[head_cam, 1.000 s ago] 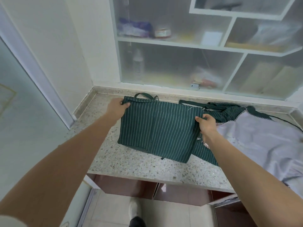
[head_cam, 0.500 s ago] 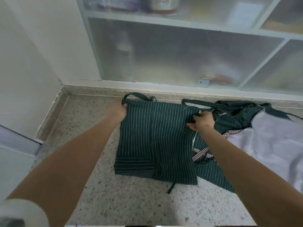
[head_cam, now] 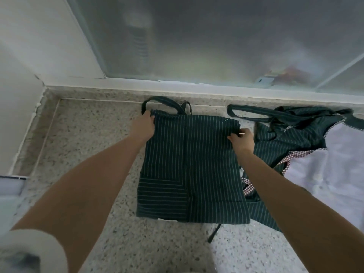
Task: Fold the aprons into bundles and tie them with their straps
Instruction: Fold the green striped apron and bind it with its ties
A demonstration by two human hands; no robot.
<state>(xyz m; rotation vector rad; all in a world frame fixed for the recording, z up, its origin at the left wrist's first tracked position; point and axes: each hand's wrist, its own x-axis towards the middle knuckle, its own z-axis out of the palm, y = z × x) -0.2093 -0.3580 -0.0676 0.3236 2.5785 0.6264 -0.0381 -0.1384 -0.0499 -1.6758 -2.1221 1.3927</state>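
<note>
A dark green pinstriped apron [head_cam: 193, 170] lies folded into a rectangle on the speckled stone counter [head_cam: 88, 146]. Its neck strap loop [head_cam: 163, 102] sticks out at the far edge. My left hand [head_cam: 143, 126] grips the apron's far left corner. My right hand [head_cam: 241, 140] pinches its far right corner. One thin strap end [head_cam: 213, 233] pokes out under the near edge. A second green striped apron [head_cam: 291, 134] lies crumpled to the right, partly under the folded one.
A pale lilac cloth [head_cam: 331, 170] with checked trim covers the counter's right side. Frosted cabinet doors [head_cam: 197, 36] rise directly behind the counter, and a white wall [head_cam: 29, 56] closes off the left.
The camera has moved closer and tilted down. Both hands keep their hold on the apron's far corners, and the apron now lies straighter, squared to the counter.
</note>
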